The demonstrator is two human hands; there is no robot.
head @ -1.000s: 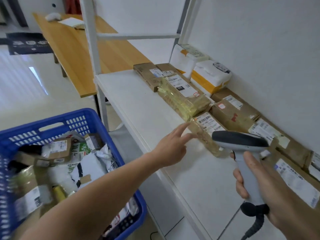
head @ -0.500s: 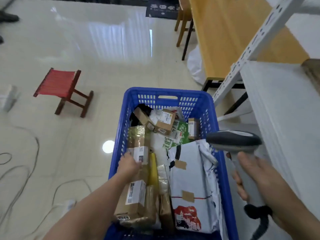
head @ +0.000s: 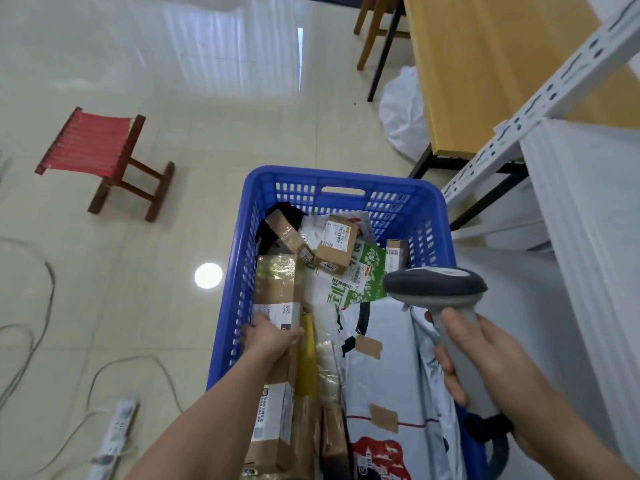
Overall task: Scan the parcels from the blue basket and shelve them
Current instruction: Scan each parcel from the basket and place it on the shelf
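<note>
The blue basket (head: 346,183) stands on the floor below me, full of several parcels. My left hand (head: 268,337) reaches into its left side and grips a taped brown box (head: 277,289) with a white label. A small cardboard box (head: 336,244) and a green-and-white mailer (head: 363,275) lie toward the far end. A large grey mailer bag (head: 388,386) fills the right side. My right hand (head: 485,355) holds a grey barcode scanner (head: 436,284) above the basket's right edge.
The white shelf (head: 588,209) and its perforated post (head: 540,98) stand at the right, with a wooden table (head: 485,64) beyond. A red stool (head: 100,150) sits on the tiled floor at left. Cables and a power strip (head: 114,431) lie at lower left.
One second ago my left hand hovered over the shelf; my view has swung down to the basket, and the hand now grips the taped brown box inside. The scanner stays in my right hand.
</note>
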